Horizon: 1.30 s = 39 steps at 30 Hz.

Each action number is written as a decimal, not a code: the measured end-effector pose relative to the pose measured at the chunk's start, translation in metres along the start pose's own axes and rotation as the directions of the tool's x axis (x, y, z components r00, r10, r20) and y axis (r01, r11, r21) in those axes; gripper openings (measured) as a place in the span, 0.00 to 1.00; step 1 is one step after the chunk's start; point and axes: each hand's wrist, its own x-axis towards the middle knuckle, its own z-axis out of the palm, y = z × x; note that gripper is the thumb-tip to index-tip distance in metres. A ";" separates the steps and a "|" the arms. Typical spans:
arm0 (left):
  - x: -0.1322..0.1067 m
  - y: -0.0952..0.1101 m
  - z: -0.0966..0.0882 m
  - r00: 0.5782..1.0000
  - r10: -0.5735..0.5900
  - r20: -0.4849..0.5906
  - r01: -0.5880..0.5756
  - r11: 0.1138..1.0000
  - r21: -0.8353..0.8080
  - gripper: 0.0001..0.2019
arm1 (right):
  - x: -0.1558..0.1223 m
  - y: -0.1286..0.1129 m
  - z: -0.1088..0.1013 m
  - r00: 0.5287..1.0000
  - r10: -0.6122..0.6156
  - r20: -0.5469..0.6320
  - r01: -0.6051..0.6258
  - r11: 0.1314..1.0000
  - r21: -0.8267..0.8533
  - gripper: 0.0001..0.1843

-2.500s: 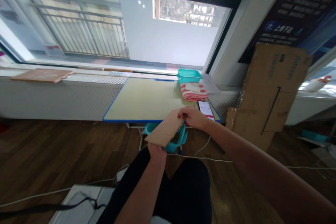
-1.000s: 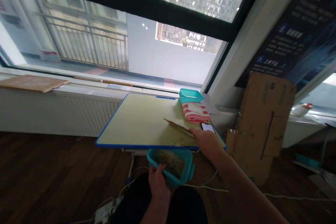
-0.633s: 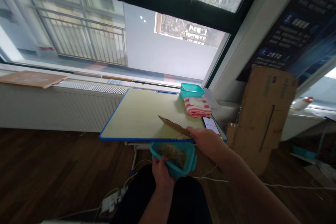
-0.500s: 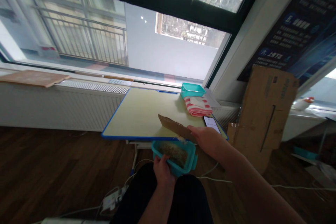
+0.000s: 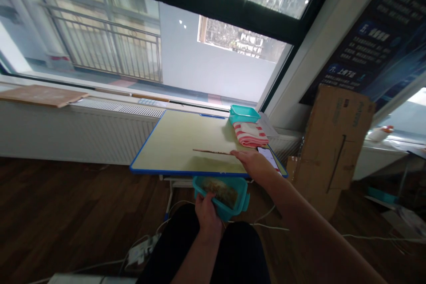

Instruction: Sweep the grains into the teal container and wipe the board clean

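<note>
My left hand (image 5: 207, 211) grips the near side of a teal plastic basket (image 5: 244, 199), held just under the front edge of the table (image 5: 179, 137). Brownish loose material (image 5: 221, 190) lies inside it; what it is I cannot tell. My right hand (image 5: 248, 162) is closed on one end of a piece of cardboard (image 5: 213, 151). The cardboard is seen nearly edge-on, above the tabletop near its front, and casts a shadow below. A few light crumbs (image 5: 223, 172) sit at the blue table edge.
At the table's right side are a second teal basket (image 5: 244, 114), a folded red-and-white striped towel (image 5: 250, 134) and a phone (image 5: 267, 156). A large cardboard box (image 5: 339, 142) stands to the right. White cables and a power strip (image 5: 143, 250) lie on the floor.
My right hand has raised the cardboard and turned it from slanting down over the table edge to nearly level. The light bits falling beside it are gone from view. My left hand stays on the basket.
</note>
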 end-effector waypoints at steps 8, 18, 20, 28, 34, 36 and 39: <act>-0.002 0.004 0.002 1.000 0.009 0.008 -0.008 0.999 -0.039 0.11 | -0.025 0.002 0.001 0.994 -0.110 -0.021 0.111 0.988 0.111 0.22; -0.003 0.006 0.000 0.999 0.037 0.010 -0.037 0.999 -0.012 0.11 | -0.054 -0.001 -0.012 0.987 -0.157 -0.040 0.160 0.981 0.108 0.22; -0.003 0.007 0.001 0.999 0.034 0.004 -0.034 0.999 -0.013 0.12 | -0.054 0.000 -0.011 0.989 -0.129 -0.068 0.135 0.987 0.090 0.23; -0.003 0.009 0.002 0.999 0.047 -0.017 -0.047 0.999 0.014 0.13 | -0.055 0.011 0.003 0.997 -0.048 -0.056 0.053 0.994 0.094 0.25; 0.000 0.006 -0.002 0.998 0.059 0.002 -0.059 0.998 0.027 0.12 | -0.073 0.012 0.002 0.994 -0.074 -0.079 0.084 0.987 0.135 0.23; 0.000 0.005 -0.003 0.998 0.058 -0.001 -0.058 0.998 0.031 0.13 | -0.073 0.013 0.000 0.993 -0.067 -0.093 0.077 0.990 0.118 0.23; 0.001 0.005 -0.005 0.999 0.053 -0.008 -0.053 0.998 0.017 0.13 | -0.069 0.016 0.002 0.994 -0.054 -0.092 0.063 0.994 0.091 0.23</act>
